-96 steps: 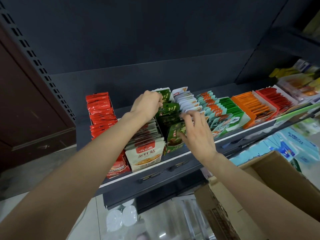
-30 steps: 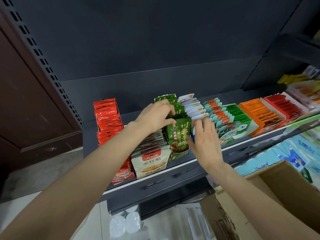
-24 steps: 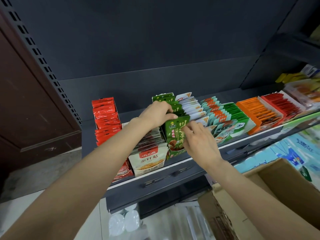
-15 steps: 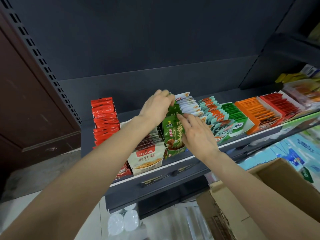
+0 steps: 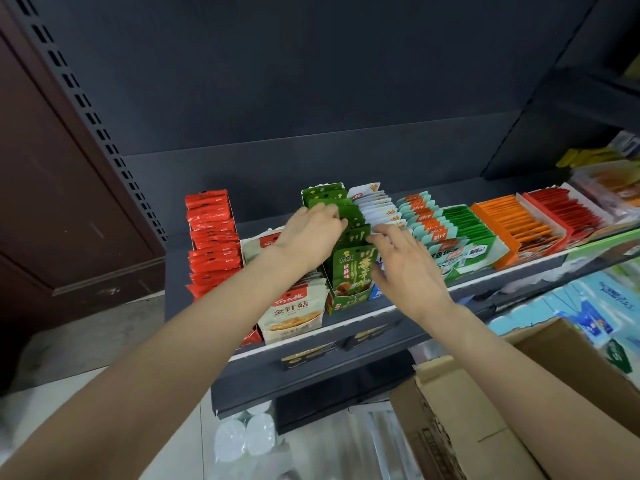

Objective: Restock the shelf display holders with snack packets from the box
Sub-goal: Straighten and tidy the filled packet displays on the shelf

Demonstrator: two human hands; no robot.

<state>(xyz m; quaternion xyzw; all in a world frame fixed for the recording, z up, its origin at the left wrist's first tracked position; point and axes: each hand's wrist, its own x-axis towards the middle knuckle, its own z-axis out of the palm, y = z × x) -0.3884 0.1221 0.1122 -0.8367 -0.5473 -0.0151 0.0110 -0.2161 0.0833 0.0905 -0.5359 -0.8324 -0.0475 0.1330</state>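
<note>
1. Head view, shelf (image 5: 346, 327): your hands are both at the green packets (image 5: 351, 268), which stand in their holder in the middle of the row.
2. Left hand (image 5: 308, 233): fingers curled over the tops of the packets further back in the green row, pressing on them. Whether it pinches one cannot be told.
3. Right hand (image 5: 403, 268): fingers spread and loose, lying against the right edge of the front green packet. It holds nothing.
4. Change: half a second ago your right hand lay flat across the face of the front packet and your left was higher, at the very back of the row. Now the front packet stands upright, its face fully shown, and your left hand has come forward along the tops.
5. Meaning: the green batch looks seated. What goes on reads as tidying, not inserting.
6. Neighbours: red packets (image 5: 213, 237) far left, beige packets (image 5: 292, 306) just left of green, white packets (image 5: 375, 206) just right, then teal, green, orange and red rows beyond.
7. Box (image 5: 485, 410): open, bottom right, below the shelf, near your right forearm. Its contents are hidden.
8. Next, as a judgement: free both hands and reach into the box for more stock.
</note>
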